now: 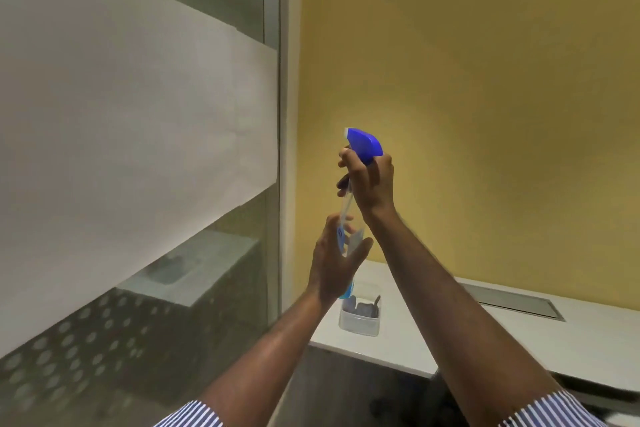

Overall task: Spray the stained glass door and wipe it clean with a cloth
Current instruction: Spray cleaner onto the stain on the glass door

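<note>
Up front, we face the glass door (pixel 145 114), which fills the left half of the head view; a wide frosted band runs across its middle, with clear glass above and below, and a pale metal frame (pixel 283 114) closes its right edge. Beside it rises a yellow wall (pixel 485 62). Under the wall runs a white table (pixel 519 340) with a long grey metal slot (pixel 512 300) set into its top.

Next come our two arms, raised in front of the door's edge, striped shirt sleeves (pixel 554 409) showing at the bottom. Between the hands we hold the spray bottle (pixel 349 215) upright, near the door frame and above the table's left end, its nozzle turned towards the glass. Our right hand (pixel 372 184) has its grip clenched round the neck just under the blue spray head (pixel 365 144), fingers curled over the front where the trigger sits. Our left hand (pixel 334 260) holds the clear lower body, thumb on one side and fingers wrapped round the other; a blue label shows between them. We cannot tell how much liquid the bottle holds.

Smallest, a clear plastic tub (pixel 360 324) stands on the table near its left corner, right below the left wrist. It contains a few dark, rounded items, too blurred for us to name.
</note>
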Motion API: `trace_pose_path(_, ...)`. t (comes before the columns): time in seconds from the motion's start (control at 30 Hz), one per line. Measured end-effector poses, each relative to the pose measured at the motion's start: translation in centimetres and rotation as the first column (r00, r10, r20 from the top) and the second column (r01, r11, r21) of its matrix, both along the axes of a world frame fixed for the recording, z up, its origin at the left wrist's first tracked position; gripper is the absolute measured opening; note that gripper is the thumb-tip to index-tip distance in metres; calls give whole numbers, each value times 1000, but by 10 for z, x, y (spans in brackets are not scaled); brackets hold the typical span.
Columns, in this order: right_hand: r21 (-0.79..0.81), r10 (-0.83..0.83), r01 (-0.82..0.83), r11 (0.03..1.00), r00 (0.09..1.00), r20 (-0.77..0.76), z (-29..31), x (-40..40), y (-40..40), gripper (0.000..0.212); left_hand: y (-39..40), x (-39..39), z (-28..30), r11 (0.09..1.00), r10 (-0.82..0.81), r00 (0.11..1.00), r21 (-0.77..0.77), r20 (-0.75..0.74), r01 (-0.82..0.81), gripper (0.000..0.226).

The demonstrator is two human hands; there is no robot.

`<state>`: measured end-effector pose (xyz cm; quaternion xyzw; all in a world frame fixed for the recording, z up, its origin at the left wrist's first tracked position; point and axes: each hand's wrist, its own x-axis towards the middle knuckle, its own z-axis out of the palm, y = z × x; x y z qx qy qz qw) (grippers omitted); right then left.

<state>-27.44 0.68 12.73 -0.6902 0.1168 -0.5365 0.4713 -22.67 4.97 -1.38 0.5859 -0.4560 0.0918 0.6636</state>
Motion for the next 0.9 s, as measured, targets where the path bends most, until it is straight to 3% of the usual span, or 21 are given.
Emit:
trace_pose_path(0.2, 53, -72, 70, 996, 997, 24, -6, 44, -69, 31, -70, 51, -4, 992, -89, 995, 86, -36, 92, 75)
trace_pose_path(0.5, 175, -167, 163, 971, 986, 8, -35, 85, -171, 23, -161, 90, -29, 959, -225, 967, 150, -118, 242, 93)
trace_pose_path(0.9, 234, -178, 180, 955, 984, -32, -72, 116, -346, 18, -334, 121, -69, 921, -278, 943, 227, -181, 315, 90)
